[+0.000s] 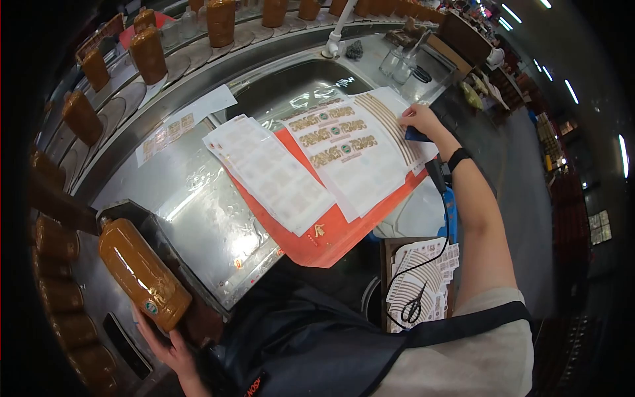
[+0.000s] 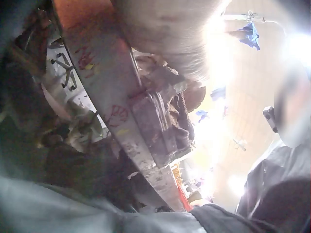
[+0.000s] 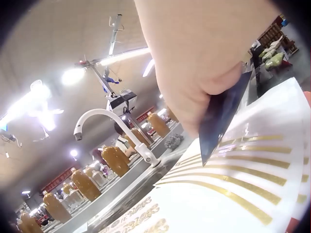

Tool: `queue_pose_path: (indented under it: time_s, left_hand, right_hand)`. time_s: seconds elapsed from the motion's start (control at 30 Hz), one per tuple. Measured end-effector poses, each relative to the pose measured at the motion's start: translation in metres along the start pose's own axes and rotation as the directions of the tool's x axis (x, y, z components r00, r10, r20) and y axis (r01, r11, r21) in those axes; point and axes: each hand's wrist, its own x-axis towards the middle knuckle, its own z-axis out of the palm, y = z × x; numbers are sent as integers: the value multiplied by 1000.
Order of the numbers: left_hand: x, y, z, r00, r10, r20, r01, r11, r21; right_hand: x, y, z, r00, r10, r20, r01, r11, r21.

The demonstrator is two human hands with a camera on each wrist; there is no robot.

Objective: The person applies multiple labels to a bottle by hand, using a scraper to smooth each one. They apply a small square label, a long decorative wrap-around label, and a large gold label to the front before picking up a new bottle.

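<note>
My left hand [image 1: 169, 345] holds a glossy brown bottle [image 1: 142, 270] by its base, at the lower left of the head view. The bottle lies tilted against a dark box-like stand [image 1: 142, 215], its neck toward the far side. A small green round emblem marks it near the base. At the right, my right hand [image 1: 421, 122] pinches a flat dark blue scraper [image 3: 221, 119]. The scraper's corner is right at the curved gold strips [image 3: 248, 167] on a white label sheet [image 1: 360, 178]. In the left wrist view the bottle is not distinguishable.
A second stack of sheets [image 1: 278, 182] lies on a red board [image 1: 311, 248] beside a sink [image 1: 291, 79]. Brown bottles [image 1: 220, 23] line the far counter. Scissors [image 1: 413, 309] lie on more labels in a box at the front. A white tap [image 3: 109, 116] stands behind the sink.
</note>
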Motion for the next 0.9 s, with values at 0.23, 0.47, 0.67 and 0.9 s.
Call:
queue_pose_path:
  time_s: [0.23,0.47,0.67,0.9]
  left_hand:
    - [3,10,-11,997,-59,57,60,998,-9]
    - [22,26,-44,989,90,-120,-89,996,12]
    - [52,83,-49,960,172,-222,-171,985,23]
    - [109,125,-24,930,363,54,-345,915,-210]
  right_hand:
    - [8,-23,-11,995,99,12,-99,975,196]
    - [13,-122,-61,983,-167,77,119,896,429]
    - [-51,-264,-59,844,-473,251,378,858,348]
    - [-126,-376,-58,543,-696,470,615,711,341]
